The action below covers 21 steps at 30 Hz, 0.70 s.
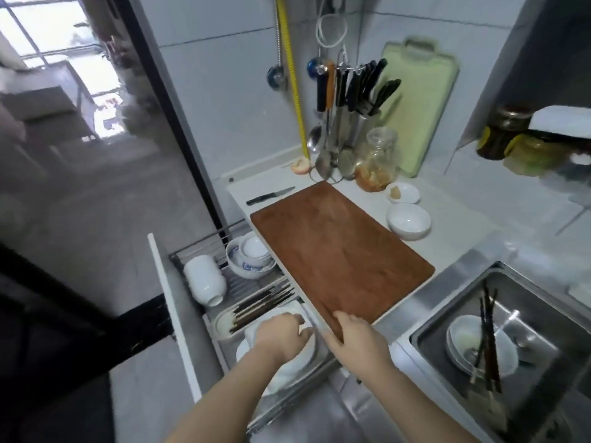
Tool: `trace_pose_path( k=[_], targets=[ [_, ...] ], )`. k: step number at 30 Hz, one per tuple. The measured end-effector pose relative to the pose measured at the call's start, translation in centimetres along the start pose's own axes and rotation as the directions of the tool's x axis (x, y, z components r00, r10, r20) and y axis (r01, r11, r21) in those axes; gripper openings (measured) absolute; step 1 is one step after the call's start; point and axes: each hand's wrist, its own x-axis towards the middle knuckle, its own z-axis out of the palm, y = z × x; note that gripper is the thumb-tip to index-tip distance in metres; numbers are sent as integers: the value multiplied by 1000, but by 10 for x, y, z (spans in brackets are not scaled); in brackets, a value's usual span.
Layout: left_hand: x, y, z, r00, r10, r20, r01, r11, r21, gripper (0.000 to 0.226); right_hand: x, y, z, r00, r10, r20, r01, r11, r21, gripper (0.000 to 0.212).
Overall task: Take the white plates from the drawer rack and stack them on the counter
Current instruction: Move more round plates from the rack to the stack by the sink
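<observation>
The drawer rack (204,282) stands pulled out below the counter (447,251), its white front panel running along the left and its right side tucked under the counter's edge. The white plates (297,362) sit upright on edge at the near end of the rack, leaning close together. The left hand (283,335) reaches down into them with its grip closed over the top rim of the nearest plate, fingers curled on the far side; how firmly it holds cannot be told. The right hand (358,337) rests on the near corner of the brown cutting board (339,251), fingers bent over its edge, holding nothing else. That board takes up most of the counter and overhangs the drawer slightly, so the gap between its left edge and the plates is narrow. Just beyond the plates lies a tray of dark chopsticks (262,303), then white cups (204,279) lying on their sides and a stack of blue-patterned bowls (251,257) at the far end. Bare counter shows in a strip to the right of the board, where a white bowl (408,220) and a small dish (403,192) stand near its far corner, and a black-handled knife (270,196) lies beyond the board's far edge. To the right, the steel sink (499,340) holds bowls and chopsticks.
</observation>
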Motion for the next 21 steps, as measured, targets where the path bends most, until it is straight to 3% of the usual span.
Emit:
trace_pose_path(
  k=[4, 12, 17, 21],
  targets=[
    [-6, -25, 13, 993, -120, 16, 120, 991, -56, 49, 17, -22, 20, 987, -118, 112, 119, 993, -3, 50],
    [14, -77, 26, 960, -259, 105, 271, 955, -118, 46, 46, -50, 69, 938, -136, 319, 166, 984, -68, 52],
    [44, -111, 36, 934, -291, 206, 323, 935, -147, 47, 71, -59, 105, 927, 9, 375, 11, 999, -52, 60],
    [72, -131, 52, 922, -282, 265, 331, 929, -163, 48, 90, -58, 133, 876, 169, 452, -132, 985, -112, 62]
  ],
)
